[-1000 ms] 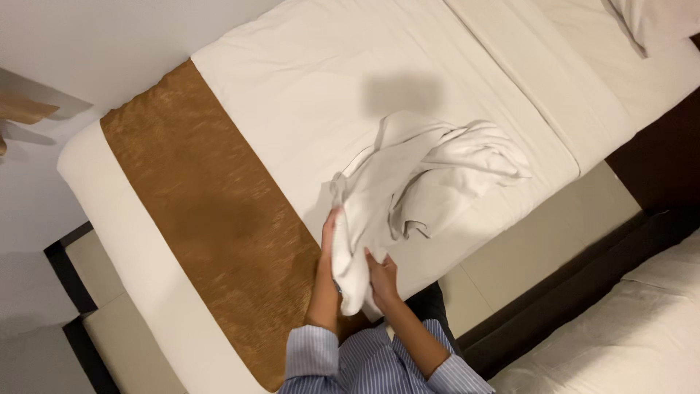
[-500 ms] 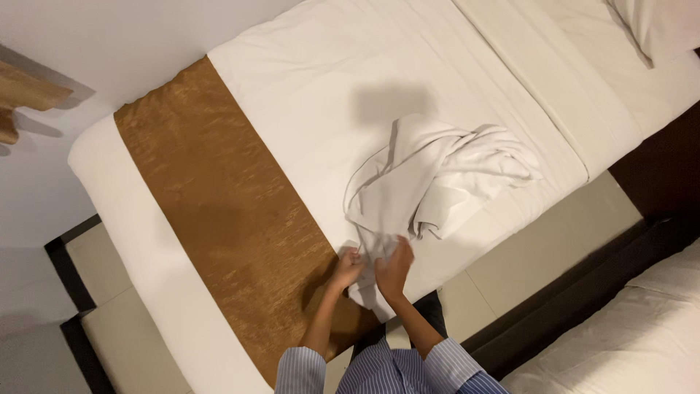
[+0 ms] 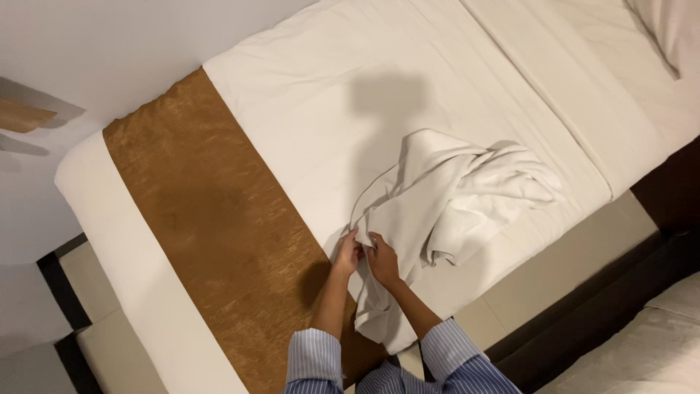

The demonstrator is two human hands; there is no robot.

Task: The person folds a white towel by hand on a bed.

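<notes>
A crumpled white towel (image 3: 452,197) lies on a white bed (image 3: 313,95) near its side edge, with one end hanging over the edge. My left hand (image 3: 348,255) and my right hand (image 3: 380,259) are side by side, both pinching the towel's near edge where it meets the bed. Both arms wear blue striped sleeves (image 3: 313,361). A brown bed runner (image 3: 211,219) crosses the bed just left of my hands.
A second white bed (image 3: 642,350) sits at the lower right, across a dark gap of floor. A pillow (image 3: 667,29) lies at the upper right. The bed's beige base (image 3: 554,270) shows below the mattress. A white wall is at the left.
My hands have come together on the towel's edge and moved up onto the bed. The towel has been pulled and shifted slightly; the view has panned.
</notes>
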